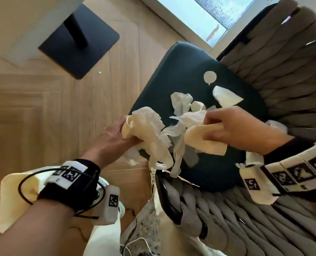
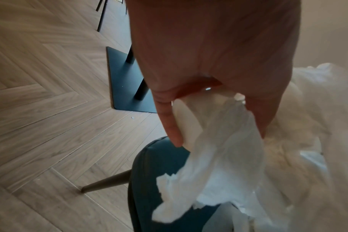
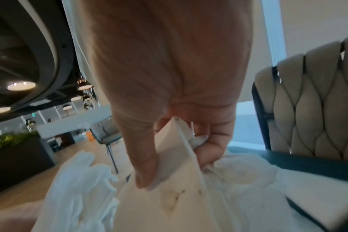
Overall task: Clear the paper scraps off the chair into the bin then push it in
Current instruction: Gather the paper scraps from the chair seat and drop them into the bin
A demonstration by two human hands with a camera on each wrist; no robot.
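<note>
2 bare hands work above a dark teal chair seat (image 1: 183, 67). The left hand (image 1: 114, 135) has its fingers curled round a bunch of crumpled white tissue (image 1: 149, 130), which hangs over the seat's front edge. The right hand (image 1: 234, 128) pinches a stiff cream paper piece (image 1: 199, 139), thumb on top, along with more tissue. About 4 loose paper scraps (image 1: 225, 96) lie on the seat beyond the hands, including a small round one (image 1: 210, 77). A grey woven chair back (image 1: 286, 71) curves around the seat. A black table base (image 1: 79, 41) stands on the wooden floor (image 1: 33, 108) nearby.
</note>
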